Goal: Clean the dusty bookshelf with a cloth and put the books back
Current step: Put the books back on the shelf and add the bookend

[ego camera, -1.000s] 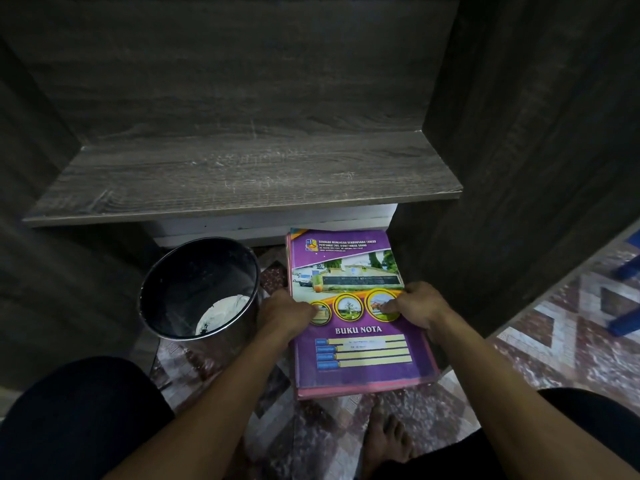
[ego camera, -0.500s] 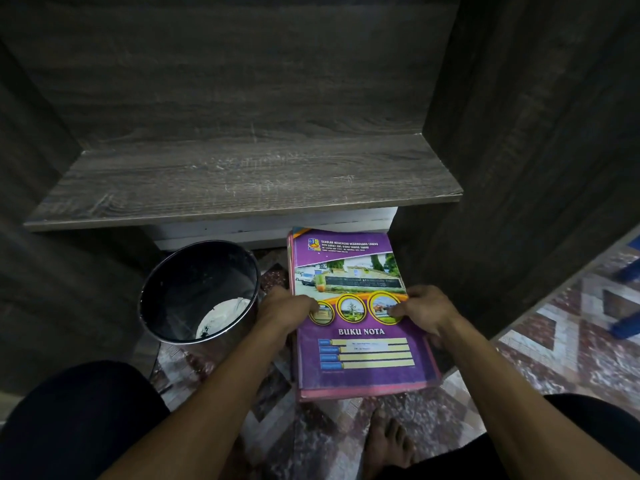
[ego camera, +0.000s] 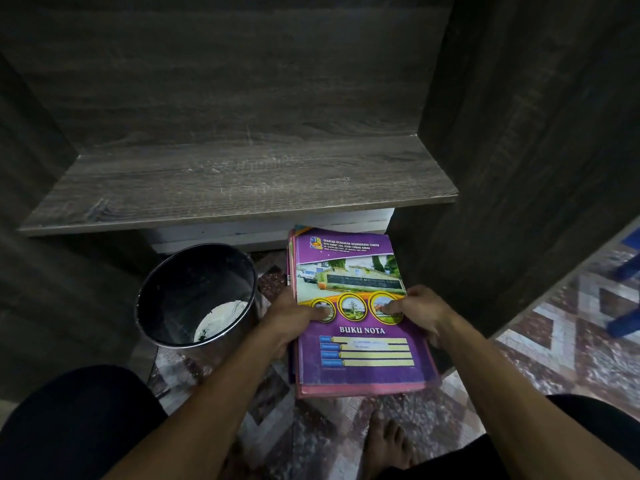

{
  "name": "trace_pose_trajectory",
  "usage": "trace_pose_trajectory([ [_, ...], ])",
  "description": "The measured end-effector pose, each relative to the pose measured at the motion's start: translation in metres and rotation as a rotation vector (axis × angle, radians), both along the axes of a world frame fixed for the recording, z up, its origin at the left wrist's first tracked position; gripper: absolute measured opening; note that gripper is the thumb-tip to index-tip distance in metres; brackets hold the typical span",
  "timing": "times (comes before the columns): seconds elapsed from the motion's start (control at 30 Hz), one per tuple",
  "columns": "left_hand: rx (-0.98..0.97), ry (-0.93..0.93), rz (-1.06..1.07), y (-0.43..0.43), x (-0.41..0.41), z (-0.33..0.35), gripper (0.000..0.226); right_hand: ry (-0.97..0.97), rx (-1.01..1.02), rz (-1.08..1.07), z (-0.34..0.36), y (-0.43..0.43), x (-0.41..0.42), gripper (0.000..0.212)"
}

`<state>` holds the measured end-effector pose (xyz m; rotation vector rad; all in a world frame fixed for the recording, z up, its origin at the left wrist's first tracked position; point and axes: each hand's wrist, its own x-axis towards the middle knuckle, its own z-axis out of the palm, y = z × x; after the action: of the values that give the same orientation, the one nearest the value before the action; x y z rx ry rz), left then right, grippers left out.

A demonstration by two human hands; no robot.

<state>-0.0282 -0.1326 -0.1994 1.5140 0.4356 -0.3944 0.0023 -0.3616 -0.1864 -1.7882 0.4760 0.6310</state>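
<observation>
A stack of books [ego camera: 360, 355] with a purple "BUKU NOTA" cover on top lies low in front of me, below the dark wooden shelf board [ego camera: 235, 181]. My left hand [ego camera: 294, 318] grips the stack's left edge, thumb on the cover. At the right edge my right hand [ego camera: 420, 311] grips the stack, its thumb also on the cover. The shelf board is bare and shows pale scratch and dust marks. No cloth is clearly in view.
A shiny metal bin [ego camera: 197, 296] with something white inside stands on the patterned floor left of the books. Dark wooden side panels [ego camera: 519, 150] close the shelf in on both sides. My knees and a bare foot [ego camera: 388, 445] are below. Blue furniture legs [ego camera: 623, 320] stand far right.
The stack of books has shifted slightly toward me and my thumbs have settled further onto the cover. The shelf and bin have not moved.
</observation>
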Motion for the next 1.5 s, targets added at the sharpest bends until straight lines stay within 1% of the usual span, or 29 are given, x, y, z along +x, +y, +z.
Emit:
trace_pose_trajectory([
  [0.1,0.049,0.001,0.034,0.001,0.003,-0.014,0.068,0.002,0.034,-0.011,0.002,0.003,-0.002,0.017],
  [0.13,0.065,0.003,0.038,0.002,0.003,-0.018,0.069,0.007,0.041,-0.018,0.003,0.004,-0.003,0.018],
  [0.23,0.059,0.011,0.076,0.002,0.003,-0.021,0.053,0.019,0.033,-0.047,-0.001,0.006,-0.002,0.026],
  [0.3,0.055,0.013,0.101,0.0,0.002,-0.017,0.046,0.005,-0.012,-0.029,-0.003,0.009,0.001,0.027],
  [0.4,0.05,0.03,0.159,-0.002,0.003,-0.014,0.045,-0.046,-0.122,-0.022,-0.003,0.012,0.003,0.017],
  [0.47,0.044,0.041,0.179,-0.001,0.004,-0.012,0.049,-0.043,-0.119,-0.036,-0.002,0.013,0.003,0.016],
  [0.57,0.047,0.066,0.163,0.005,0.006,-0.012,0.055,-0.025,-0.077,-0.055,-0.002,0.014,0.001,0.021],
  [0.63,0.075,0.07,0.129,0.009,0.007,-0.01,0.057,0.018,-0.009,-0.084,-0.001,0.014,-0.001,0.026],
  [0.7,0.076,0.057,0.119,0.01,0.006,-0.006,0.048,0.07,0.086,-0.128,0.003,0.012,-0.003,0.03],
  [0.77,0.055,0.058,0.115,0.011,0.005,-0.003,0.036,0.101,0.132,-0.129,0.007,0.01,-0.002,0.032],
  [0.87,0.002,0.068,0.095,0.013,0.006,0.0,0.028,0.138,0.174,-0.098,0.014,0.006,0.0,0.026],
  [0.93,-0.038,0.077,0.079,0.014,0.004,0.002,0.028,0.145,0.201,-0.072,0.016,0.003,0.0,0.02],
  [1.03,-0.102,0.066,0.031,0.016,0.002,0.002,0.038,0.12,0.25,-0.041,0.017,0.001,-0.006,0.021],
  [1.17,-0.176,0.05,0.036,0.016,-0.001,0.004,0.047,-0.046,0.29,-0.116,0.01,0.0,-0.012,0.048],
  [1.2,-0.188,0.041,0.033,0.015,-0.003,0.006,0.05,-0.077,0.303,-0.119,0.011,0.0,-0.013,0.052],
  [1.37,-0.198,-0.016,0.035,0.012,-0.011,0.015,0.053,-0.104,0.347,-0.063,0.015,-0.002,-0.024,0.047],
  [1.5,-0.221,-0.024,0.033,0.014,-0.013,0.026,0.051,-0.091,0.401,-0.099,0.013,0.001,-0.034,0.051],
])
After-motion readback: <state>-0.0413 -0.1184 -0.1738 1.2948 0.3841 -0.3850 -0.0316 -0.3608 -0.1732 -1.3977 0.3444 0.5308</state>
